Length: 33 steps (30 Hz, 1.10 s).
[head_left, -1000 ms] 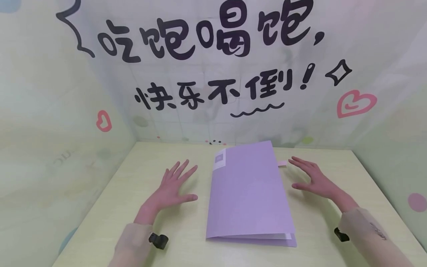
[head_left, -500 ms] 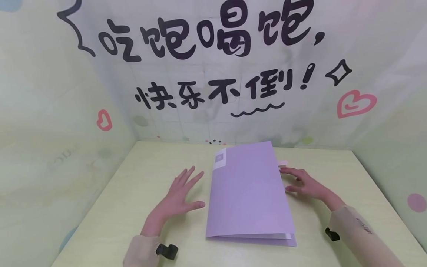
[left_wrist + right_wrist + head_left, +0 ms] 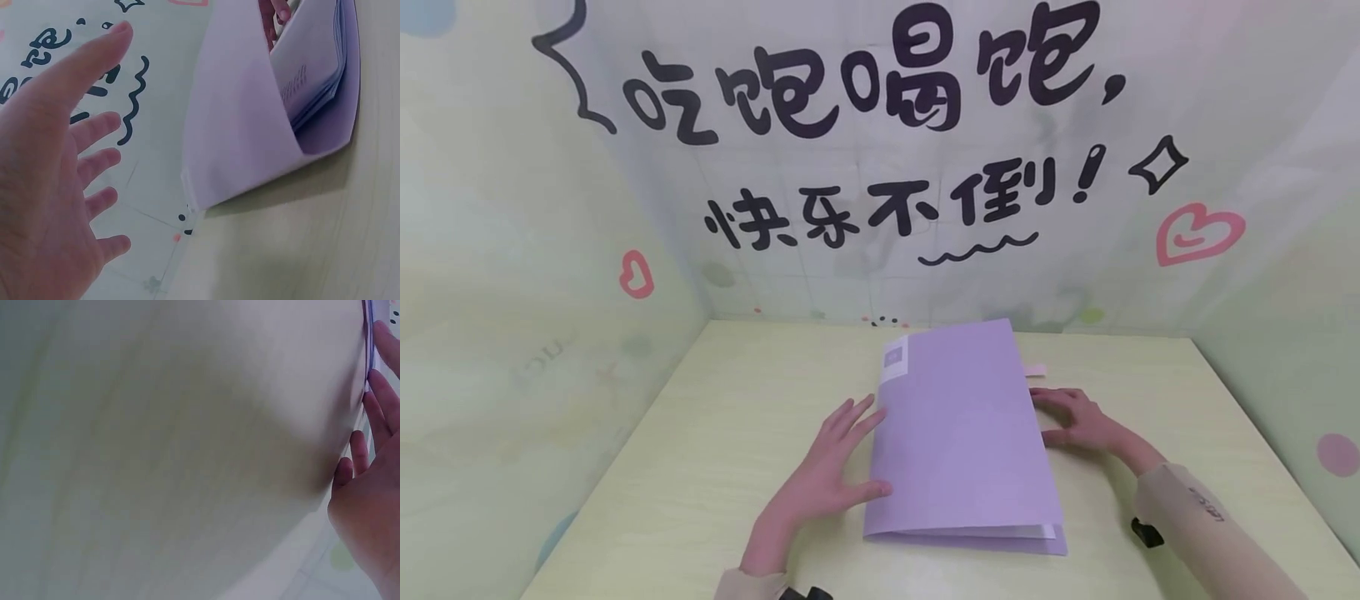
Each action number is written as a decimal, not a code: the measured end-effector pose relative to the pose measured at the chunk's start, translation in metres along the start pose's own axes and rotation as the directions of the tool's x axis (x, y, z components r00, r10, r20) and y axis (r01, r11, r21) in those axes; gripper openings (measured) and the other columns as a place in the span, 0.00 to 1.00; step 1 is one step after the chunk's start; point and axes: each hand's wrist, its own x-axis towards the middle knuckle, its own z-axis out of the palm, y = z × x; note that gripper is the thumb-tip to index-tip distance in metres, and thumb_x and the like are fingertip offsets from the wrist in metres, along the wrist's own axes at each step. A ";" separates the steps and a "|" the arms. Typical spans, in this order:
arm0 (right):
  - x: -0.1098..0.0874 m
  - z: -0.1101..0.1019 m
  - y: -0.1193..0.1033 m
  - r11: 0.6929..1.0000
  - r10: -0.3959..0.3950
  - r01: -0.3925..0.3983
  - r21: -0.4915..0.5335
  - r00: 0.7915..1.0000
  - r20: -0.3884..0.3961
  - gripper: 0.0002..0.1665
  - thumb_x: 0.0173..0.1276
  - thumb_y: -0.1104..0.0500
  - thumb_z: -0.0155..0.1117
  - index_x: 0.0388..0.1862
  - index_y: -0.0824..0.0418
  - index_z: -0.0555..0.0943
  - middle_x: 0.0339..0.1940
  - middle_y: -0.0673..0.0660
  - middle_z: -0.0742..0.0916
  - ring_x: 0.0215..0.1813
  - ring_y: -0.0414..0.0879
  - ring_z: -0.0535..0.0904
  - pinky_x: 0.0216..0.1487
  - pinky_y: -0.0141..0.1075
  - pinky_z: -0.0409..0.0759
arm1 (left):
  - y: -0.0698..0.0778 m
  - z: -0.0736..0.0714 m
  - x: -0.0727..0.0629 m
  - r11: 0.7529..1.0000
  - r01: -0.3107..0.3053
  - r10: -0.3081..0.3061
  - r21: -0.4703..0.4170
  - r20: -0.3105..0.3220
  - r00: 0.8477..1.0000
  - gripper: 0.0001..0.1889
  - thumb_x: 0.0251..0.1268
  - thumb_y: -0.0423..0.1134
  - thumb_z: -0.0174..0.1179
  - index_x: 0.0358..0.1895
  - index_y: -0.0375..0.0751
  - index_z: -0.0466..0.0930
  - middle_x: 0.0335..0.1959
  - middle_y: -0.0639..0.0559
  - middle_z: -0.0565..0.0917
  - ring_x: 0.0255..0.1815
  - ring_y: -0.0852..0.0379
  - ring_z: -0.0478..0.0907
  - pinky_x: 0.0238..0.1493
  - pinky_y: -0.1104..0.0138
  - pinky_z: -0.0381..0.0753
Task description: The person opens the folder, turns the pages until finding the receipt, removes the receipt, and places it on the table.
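A light purple folder (image 3: pixel 962 433) lies on the table, its front cover raised a little off the pages (image 3: pixel 315 53) inside. On its upper left corner is a white label (image 3: pixel 893 357). My left hand (image 3: pixel 820 479) is at the folder's left edge with fingers spread, thumb and forefinger tips overlapping the cover in the head view. At the right edge is my right hand (image 3: pixel 1082 421), fingertips against the side of the folder and thumb apart below them. Through the opening in the left wrist view, right-hand fingers (image 3: pixel 275 19) show beyond the pages.
A pink tab (image 3: pixel 1035 370) sticks out from the folder's right side. The pale wooden table (image 3: pixel 722 400) is bounded by a printed white backdrop (image 3: pixel 820 283) behind and on both sides. Black wrist camera mounts (image 3: pixel 1147 533) sit at both sleeves.
My left hand has moved right and nearer to me, up to the folder's left edge. My right hand has come left to the right edge. The folder has stayed in place.
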 end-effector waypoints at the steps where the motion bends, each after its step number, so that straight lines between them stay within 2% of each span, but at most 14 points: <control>1: 0.000 0.001 0.000 1.000 0.004 -0.004 -0.010 1.000 -0.003 0.38 0.55 0.52 0.76 0.64 0.62 0.76 0.69 0.66 0.76 0.66 0.69 0.65 0.62 0.70 0.62 | 0.003 0.002 0.000 1.000 -0.002 0.002 -0.014 -0.002 1.000 0.49 0.50 0.57 0.72 0.77 0.56 0.58 0.81 0.50 0.55 0.81 0.36 0.46 0.73 0.33 0.56; 7: -0.003 0.007 -0.002 0.998 0.009 -0.010 -0.062 1.000 -0.022 0.41 0.56 0.51 0.74 0.67 0.60 0.72 0.69 0.66 0.76 0.67 0.72 0.64 0.60 0.74 0.62 | 0.021 0.019 0.003 0.997 -0.026 0.027 -0.066 0.006 1.000 0.49 0.49 0.57 0.73 0.76 0.59 0.59 0.80 0.54 0.58 0.82 0.42 0.49 0.77 0.40 0.57; 12: -0.004 0.009 -0.006 0.996 0.012 -0.015 -0.088 0.999 -0.031 0.41 0.57 0.51 0.72 0.68 0.62 0.70 0.69 0.67 0.75 0.67 0.72 0.63 0.60 0.75 0.61 | 0.036 0.034 0.004 0.996 -0.078 0.078 -0.052 0.011 0.997 0.47 0.47 0.58 0.73 0.74 0.62 0.62 0.77 0.59 0.64 0.80 0.46 0.56 0.77 0.45 0.61; 17: -0.005 0.009 -0.012 0.994 0.030 -0.033 -0.102 0.999 -0.028 0.42 0.57 0.50 0.71 0.69 0.62 0.69 0.70 0.67 0.75 0.68 0.72 0.62 0.60 0.72 0.59 | 0.046 0.049 0.007 0.987 -0.156 0.155 0.027 0.018 0.988 0.47 0.45 0.60 0.74 0.73 0.60 0.65 0.71 0.61 0.71 0.72 0.54 0.65 0.73 0.56 0.68; 20: -0.005 0.008 -0.013 0.994 0.026 -0.030 -0.109 0.999 -0.033 0.42 0.57 0.50 0.71 0.69 0.62 0.70 0.71 0.66 0.74 0.70 0.71 0.60 0.60 0.70 0.56 | 0.051 0.056 0.010 0.977 -0.195 0.193 0.084 0.026 0.981 0.47 0.43 0.60 0.75 0.71 0.59 0.67 0.68 0.61 0.73 0.67 0.57 0.67 0.69 0.60 0.69; 27: -0.006 0.011 -0.010 0.993 -0.020 0.016 -0.118 0.999 -0.026 0.39 0.59 0.52 0.69 0.68 0.65 0.71 0.71 0.68 0.73 0.73 0.71 0.59 0.62 0.73 0.53 | 0.061 0.058 0.010 0.974 -0.176 0.170 0.139 0.055 0.984 0.35 0.47 0.55 0.74 0.63 0.60 0.77 0.61 0.61 0.77 0.63 0.59 0.70 0.68 0.59 0.69; 33: -0.007 0.010 -0.009 0.994 -0.015 0.013 -0.107 1.000 -0.018 0.40 0.60 0.52 0.68 0.69 0.65 0.70 0.72 0.68 0.73 0.73 0.72 0.57 0.62 0.74 0.51 | 0.059 0.054 0.009 0.970 -0.195 0.188 0.143 0.061 0.980 0.27 0.51 0.54 0.73 0.58 0.60 0.81 0.60 0.62 0.78 0.62 0.60 0.72 0.66 0.61 0.72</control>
